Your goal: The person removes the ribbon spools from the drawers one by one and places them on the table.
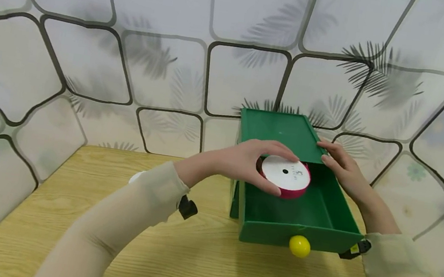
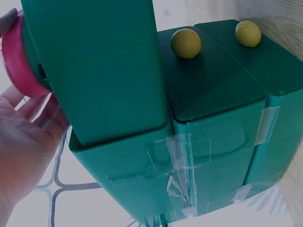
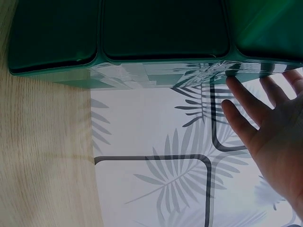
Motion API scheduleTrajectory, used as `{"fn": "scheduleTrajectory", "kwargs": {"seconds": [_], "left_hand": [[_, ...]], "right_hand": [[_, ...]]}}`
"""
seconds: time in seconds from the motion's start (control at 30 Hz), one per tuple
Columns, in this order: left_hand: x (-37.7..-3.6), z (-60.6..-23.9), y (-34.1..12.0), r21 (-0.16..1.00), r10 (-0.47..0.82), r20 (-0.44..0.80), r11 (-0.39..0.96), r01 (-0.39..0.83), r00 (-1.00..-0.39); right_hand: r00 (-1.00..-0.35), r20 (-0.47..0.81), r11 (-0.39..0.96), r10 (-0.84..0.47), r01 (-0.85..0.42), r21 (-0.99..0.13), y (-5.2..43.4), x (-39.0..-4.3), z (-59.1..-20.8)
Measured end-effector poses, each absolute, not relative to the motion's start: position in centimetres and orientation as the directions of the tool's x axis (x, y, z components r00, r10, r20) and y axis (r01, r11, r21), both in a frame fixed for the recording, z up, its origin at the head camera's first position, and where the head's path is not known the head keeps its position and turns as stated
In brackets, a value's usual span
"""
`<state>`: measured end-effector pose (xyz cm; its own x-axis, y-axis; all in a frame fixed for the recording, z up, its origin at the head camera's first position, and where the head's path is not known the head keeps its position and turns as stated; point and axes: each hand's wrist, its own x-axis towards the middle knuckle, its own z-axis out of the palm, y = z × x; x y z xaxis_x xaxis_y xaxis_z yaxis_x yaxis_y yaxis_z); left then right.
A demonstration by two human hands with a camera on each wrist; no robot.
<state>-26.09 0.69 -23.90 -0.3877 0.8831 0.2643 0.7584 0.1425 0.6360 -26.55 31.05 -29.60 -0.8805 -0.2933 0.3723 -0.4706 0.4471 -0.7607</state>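
While the left hand (image 1: 250,161) grips the ribbon spool (image 1: 286,176), the open drawer (image 1: 301,213) lies beneath.

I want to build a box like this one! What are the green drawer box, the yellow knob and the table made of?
The green drawer box looks like smooth, slightly shiny plastic: thin moulded walls, rounded corners, with clear tape on its side. The yellow knob seems glossy plastic too, since it catches a highlight. The table shows pale wood grain; whether solid wood or laminate I cannot tell.
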Motion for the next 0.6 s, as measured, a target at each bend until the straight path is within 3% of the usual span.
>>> {"fn": "scheduleTrajectory", "kwargs": {"seconds": [0.6], "left_hand": [[-24.7, -26.2, -4.0, 0.689, 0.702, 0.465, 0.095, 0.719, -0.539]], "right_hand": [[-0.869, 0.388, 0.459, -0.306, -0.492, -0.74, 31.2, -26.5, -29.7]]}}
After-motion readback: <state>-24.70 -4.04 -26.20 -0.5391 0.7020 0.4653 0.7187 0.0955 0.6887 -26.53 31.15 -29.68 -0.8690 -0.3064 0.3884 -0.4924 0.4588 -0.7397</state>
